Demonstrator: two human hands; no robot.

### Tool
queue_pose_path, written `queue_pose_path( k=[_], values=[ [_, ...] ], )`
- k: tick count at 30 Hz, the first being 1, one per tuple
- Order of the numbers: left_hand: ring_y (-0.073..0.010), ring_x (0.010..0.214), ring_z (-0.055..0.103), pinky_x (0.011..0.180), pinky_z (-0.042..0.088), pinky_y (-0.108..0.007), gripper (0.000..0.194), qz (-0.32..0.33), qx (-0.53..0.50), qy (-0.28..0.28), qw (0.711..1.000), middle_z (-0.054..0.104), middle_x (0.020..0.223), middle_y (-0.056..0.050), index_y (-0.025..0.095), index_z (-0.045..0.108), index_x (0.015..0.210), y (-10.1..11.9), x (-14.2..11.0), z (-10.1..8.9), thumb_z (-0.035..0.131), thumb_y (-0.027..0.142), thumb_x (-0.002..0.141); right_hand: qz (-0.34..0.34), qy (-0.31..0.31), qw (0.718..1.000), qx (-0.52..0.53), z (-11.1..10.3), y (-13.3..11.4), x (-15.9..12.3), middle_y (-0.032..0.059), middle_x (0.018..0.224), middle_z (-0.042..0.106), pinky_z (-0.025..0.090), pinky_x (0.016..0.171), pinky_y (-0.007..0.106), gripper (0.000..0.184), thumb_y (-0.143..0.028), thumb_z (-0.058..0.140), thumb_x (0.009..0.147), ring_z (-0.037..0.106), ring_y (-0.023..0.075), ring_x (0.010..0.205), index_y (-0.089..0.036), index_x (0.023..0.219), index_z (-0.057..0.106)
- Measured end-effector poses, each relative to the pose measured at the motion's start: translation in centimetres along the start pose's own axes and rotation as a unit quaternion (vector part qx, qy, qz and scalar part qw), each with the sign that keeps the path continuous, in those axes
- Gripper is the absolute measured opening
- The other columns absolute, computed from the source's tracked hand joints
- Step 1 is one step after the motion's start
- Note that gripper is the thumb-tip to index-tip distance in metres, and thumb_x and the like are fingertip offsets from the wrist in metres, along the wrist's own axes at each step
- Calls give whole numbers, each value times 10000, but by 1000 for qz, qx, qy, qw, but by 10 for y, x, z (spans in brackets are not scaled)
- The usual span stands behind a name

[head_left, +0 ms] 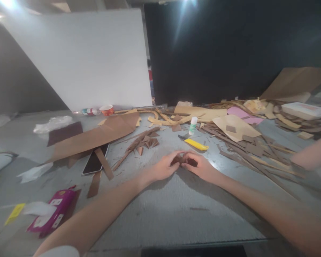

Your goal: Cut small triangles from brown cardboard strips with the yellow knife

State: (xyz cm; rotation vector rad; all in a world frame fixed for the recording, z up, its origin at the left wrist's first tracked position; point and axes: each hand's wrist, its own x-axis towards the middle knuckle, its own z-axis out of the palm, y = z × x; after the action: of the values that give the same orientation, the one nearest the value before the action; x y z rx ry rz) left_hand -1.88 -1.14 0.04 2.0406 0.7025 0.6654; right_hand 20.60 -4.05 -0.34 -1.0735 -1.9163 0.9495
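Close together over the middle of the grey table, my left hand [167, 166] and my right hand [199, 166] both pinch a small brown paper piece [179, 160]. The fingers hide much of it, so its full shape does not show. Just beyond my right hand lies a yellow utility knife [196, 144] with its dark tip toward the left. A glue stick [193, 125] with a white cap stands upright behind the knife. Beyond my left hand are several folded brown paper pieces [149, 141] next to a brown braided strip [135, 145].
Brown strips [238, 146] and scraps cover the right side, where another person's arm [314, 153] reaches in. On the left lie a large brown sheet [96, 135], a phone [92, 162] and a magenta tissue pack [53, 210]. White [96, 57] and black [230, 50] boards stand behind.
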Motion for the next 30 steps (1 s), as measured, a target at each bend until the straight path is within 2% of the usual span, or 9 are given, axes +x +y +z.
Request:
queue_pose_path(
  k=[5,12,16,18,20,22,23,25,30],
  values=[
    [-217,1079,698,971,526,-368,458,-17,-1,23,1000,734,1208,-73,259,478,1520,-1,2,2,501,303,1064,-33,21,998,-38,-4,4,-1,50,1007,646,491,778,346,208,-397,646,1017,623,211,898,-228,897,664],
    [-206,1031,692,920,535,-339,248,-19,-12,80,997,743,1197,-68,241,699,1216,-5,8,0,615,359,1015,-116,58,985,-111,-4,12,12,88,1148,647,480,996,433,78,-285,631,1022,612,263,1103,-242,973,675],
    [-177,840,684,747,550,-296,335,-56,-117,158,979,749,1071,-77,198,710,1145,-21,14,-5,695,479,965,-149,74,978,-125,1,14,43,81,1085,624,480,976,426,76,-203,596,1006,600,258,1060,-237,963,647],
    [-153,734,653,693,542,-289,367,-75,-133,189,970,741,1010,-65,190,703,1152,-27,15,-8,706,501,956,-155,74,979,-112,5,17,58,78,1063,617,482,955,415,76,-200,591,999,595,253,1028,-233,941,629],
    [-162,734,659,687,547,-296,340,-84,-96,224,966,726,976,-64,190,709,1115,-30,15,-13,676,499,979,-146,79,982,-87,8,21,67,72,1030,610,489,884,385,84,-247,591,1013,593,242,973,-229,932,605],
    [-202,918,688,805,567,-327,291,-48,9,261,964,704,1068,-89,200,734,1032,-30,16,-19,660,479,996,-128,67,987,-73,8,25,68,48,950,609,474,816,361,128,-286,551,1046,580,224,886,-232,935,584],
    [-222,1008,682,883,561,-350,276,-22,64,260,963,694,1126,-98,205,742,972,-30,16,-22,682,475,985,-117,61,988,-75,8,27,67,38,915,609,462,803,357,146,-307,538,1056,574,221,864,-234,936,577],
    [-250,1110,665,988,530,-380,267,10,111,216,970,709,1161,-100,212,744,912,-29,15,-28,707,470,970,-82,36,994,-62,5,30,62,24,868,626,450,762,342,181,-356,517,1074,580,216,831,-239,952,580],
    [-182,781,658,730,498,-286,321,-74,31,182,980,704,800,-27,186,687,839,-31,14,-33,614,444,1017,-35,12,999,-24,4,32,59,0,805,645,437,696,320,204,-409,547,1052,595,198,747,-237,959,604]
  ],
)
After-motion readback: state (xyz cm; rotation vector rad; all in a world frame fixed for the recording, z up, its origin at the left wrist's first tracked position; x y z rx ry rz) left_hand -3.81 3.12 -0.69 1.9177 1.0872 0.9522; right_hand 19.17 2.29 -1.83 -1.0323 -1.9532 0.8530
